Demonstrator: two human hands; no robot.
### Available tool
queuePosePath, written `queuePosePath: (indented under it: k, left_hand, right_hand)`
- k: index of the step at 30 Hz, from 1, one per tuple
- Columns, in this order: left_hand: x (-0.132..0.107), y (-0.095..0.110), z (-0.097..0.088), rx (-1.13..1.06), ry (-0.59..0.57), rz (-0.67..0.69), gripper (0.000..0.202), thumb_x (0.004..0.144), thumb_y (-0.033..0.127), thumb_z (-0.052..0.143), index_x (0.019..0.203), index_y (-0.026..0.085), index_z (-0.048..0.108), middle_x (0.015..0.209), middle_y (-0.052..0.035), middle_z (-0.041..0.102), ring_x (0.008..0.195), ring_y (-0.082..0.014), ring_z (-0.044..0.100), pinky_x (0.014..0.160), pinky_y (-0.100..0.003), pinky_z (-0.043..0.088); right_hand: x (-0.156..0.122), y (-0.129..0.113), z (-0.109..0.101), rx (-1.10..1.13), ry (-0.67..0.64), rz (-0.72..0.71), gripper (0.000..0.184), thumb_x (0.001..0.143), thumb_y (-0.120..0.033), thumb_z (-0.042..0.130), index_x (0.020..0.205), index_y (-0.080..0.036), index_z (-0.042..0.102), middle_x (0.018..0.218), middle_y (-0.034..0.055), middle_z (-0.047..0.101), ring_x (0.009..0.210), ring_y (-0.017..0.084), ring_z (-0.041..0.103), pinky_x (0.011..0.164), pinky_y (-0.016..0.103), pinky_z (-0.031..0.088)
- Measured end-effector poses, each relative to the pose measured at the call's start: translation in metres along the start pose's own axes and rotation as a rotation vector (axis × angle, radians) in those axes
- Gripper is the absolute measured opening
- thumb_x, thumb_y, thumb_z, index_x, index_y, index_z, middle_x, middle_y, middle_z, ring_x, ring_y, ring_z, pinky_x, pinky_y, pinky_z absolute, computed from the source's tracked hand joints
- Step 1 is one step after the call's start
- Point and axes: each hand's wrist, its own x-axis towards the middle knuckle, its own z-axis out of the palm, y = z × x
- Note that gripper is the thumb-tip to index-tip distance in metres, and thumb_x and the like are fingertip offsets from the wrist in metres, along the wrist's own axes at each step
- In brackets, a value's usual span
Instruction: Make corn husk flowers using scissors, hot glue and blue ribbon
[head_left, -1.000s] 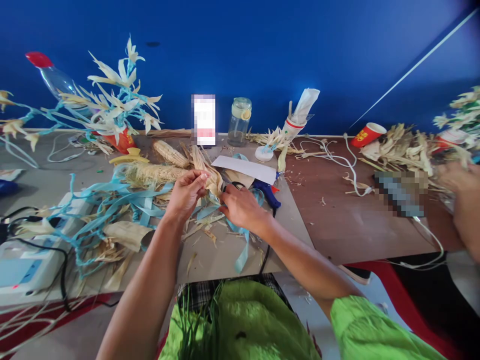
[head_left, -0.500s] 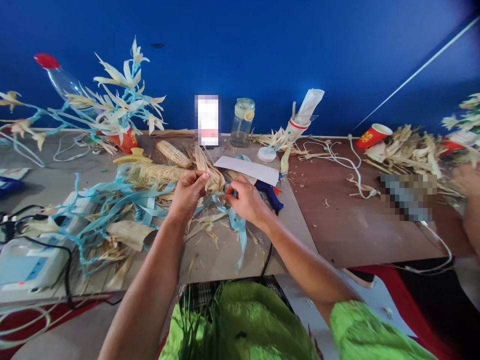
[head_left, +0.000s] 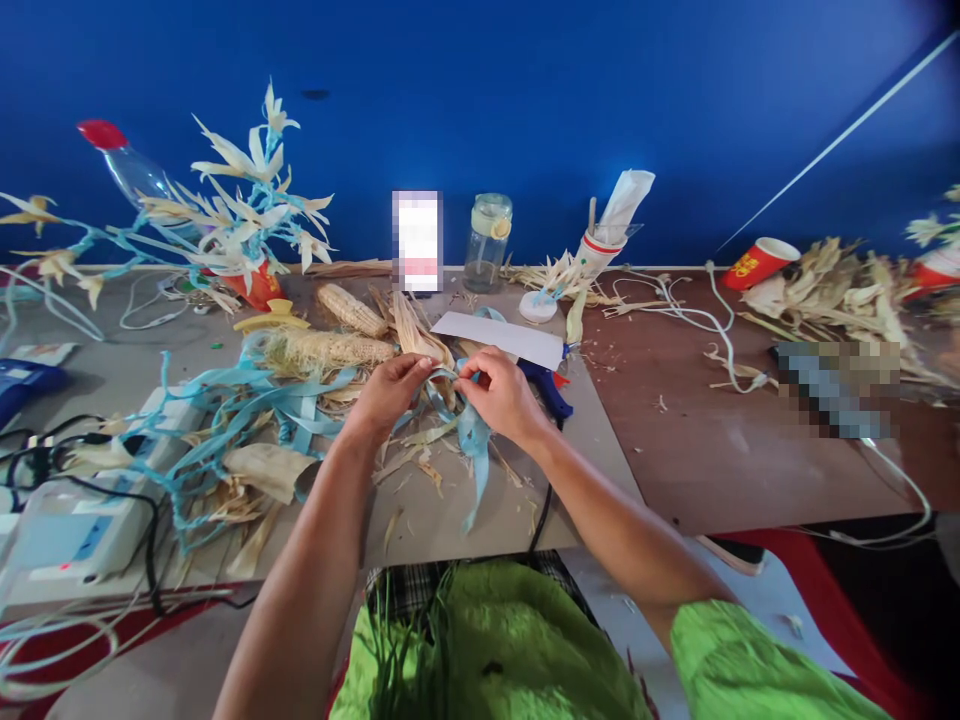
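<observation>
My left hand point(head_left: 392, 393) is closed, thumb and finger pinching a light blue ribbon point(head_left: 475, 445). Close beside it, my right hand point(head_left: 499, 395) pinches the same ribbon, which bends in a small arc between the fingertips. The ribbon's loose end hangs down over the table below my right hand. Just behind the hands lies a bundle of dried corn husk point(head_left: 412, 330). A white paper strip point(head_left: 501, 338) rests beyond my right hand, partly over a blue glue gun point(head_left: 550, 390).
Corn cobs point(head_left: 351, 310) and tangled blue ribbons point(head_left: 300, 395) lie to the left, near a power strip point(head_left: 112, 520). Husk flowers point(head_left: 255, 160) stand in a red cup point(head_left: 259, 285). Behind are a glass bottle point(head_left: 487, 245) and a lit phone point(head_left: 417, 235). Another phone point(head_left: 832, 390) lies right.
My left hand has come down and right to the ribbon, closer to my right hand, and now grips it. Another person's hand at the right edge has mostly left view.
</observation>
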Motion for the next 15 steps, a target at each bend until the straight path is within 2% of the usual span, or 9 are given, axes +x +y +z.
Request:
queuePosePath:
  k: [2, 5, 9, 11, 15]
  left_hand:
    - [0.0009, -0.0005, -0.0005, 0.01, -0.01, -0.019, 0.04, 0.068, 0.053, 0.066, 0.082, 0.015, 0.067, 0.068, -0.0014, 0.061, 0.05, -0.0069, 0.043, 0.044, -0.019, 0.03]
    - [0.0026, -0.0015, -0.0015, -0.039, 0.011, -0.015, 0.032, 0.067, 0.046, 0.069, 0.073, 0.015, 0.061, 0.056, 0.0039, 0.048, 0.047, -0.0054, 0.038, 0.044, -0.018, 0.029]
    - [0.0045, -0.0024, -0.0029, -0.099, 0.116, 0.024, 0.03, 0.069, 0.045, 0.066, 0.073, 0.017, 0.056, 0.06, 0.0046, 0.045, 0.051, -0.0067, 0.04, 0.048, -0.019, 0.034]
    - [0.0046, -0.002, -0.0024, -0.052, 0.153, 0.056, 0.029, 0.07, 0.045, 0.064, 0.073, 0.017, 0.056, 0.061, 0.0046, 0.045, 0.052, -0.0074, 0.039, 0.049, -0.019, 0.035]
    - [0.0032, 0.0007, 0.0013, 0.127, 0.146, 0.122, 0.025, 0.074, 0.041, 0.059, 0.072, 0.016, 0.057, 0.057, 0.0049, 0.043, 0.051, -0.0079, 0.037, 0.05, -0.02, 0.032]
  right_hand:
    - [0.0002, 0.0003, -0.0004, 0.015, 0.002, 0.003, 0.01, 0.072, -0.012, 0.062, 0.066, -0.017, 0.056, 0.076, -0.0001, 0.051, 0.064, 0.01, 0.047, 0.064, 0.024, 0.039]
    - [-0.0002, 0.0013, -0.0012, 0.019, -0.013, 0.01, 0.01, 0.072, -0.013, 0.062, 0.065, -0.017, 0.056, 0.075, -0.0004, 0.051, 0.063, 0.01, 0.047, 0.063, 0.024, 0.039]
    - [-0.0012, 0.001, -0.0037, 0.05, -0.031, 0.0, 0.011, 0.073, -0.021, 0.064, 0.067, -0.017, 0.057, 0.077, 0.0003, 0.052, 0.06, 0.009, 0.043, 0.06, 0.024, 0.039]
    - [-0.0012, -0.0001, -0.0056, 0.098, 0.026, -0.003, 0.012, 0.076, -0.027, 0.063, 0.07, -0.017, 0.058, 0.081, 0.0014, 0.052, 0.057, 0.008, 0.041, 0.056, 0.024, 0.039]
    - [-0.0006, -0.0029, -0.0073, 0.164, 0.139, -0.001, 0.014, 0.081, -0.031, 0.058, 0.081, -0.017, 0.059, 0.091, 0.0042, 0.054, 0.049, 0.005, 0.034, 0.049, 0.023, 0.038]
